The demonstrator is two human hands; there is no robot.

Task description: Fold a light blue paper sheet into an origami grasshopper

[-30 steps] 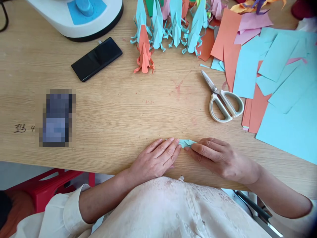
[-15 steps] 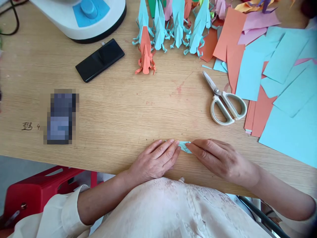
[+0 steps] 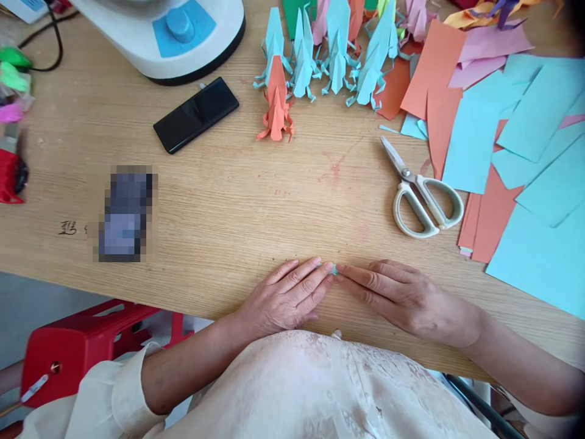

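A: Near edge first. What was held?

B: A small light-blue folded paper piece (image 3: 334,269) was pinned flat on the wooden table (image 3: 219,201), close to its front edge. It was pressed by the left hand (image 3: 286,299) and the right hand (image 3: 402,297), fingers stretched flat, tips nearly met, nothing gripped or pinched. Only a sliver of paper was seen between the fingertips; likely a crease was being flattened.

A: Room around?

B: Bare wood was left ahead of the hands. White-handled scissors (image 3: 423,195) were laid closed, farther right; light-blue and orange paper sheets (image 3: 525,183) were stacked past them toward the right edge.

A: Far side?

B: A black phone (image 3: 196,114) was laid left of centre. Folded paper figures (image 3: 329,55) were lined up at the back, one orange figure (image 3: 276,103) in front. A white appliance base (image 3: 183,36) was seen back left. A red stool (image 3: 91,347) was seen below the table edge.
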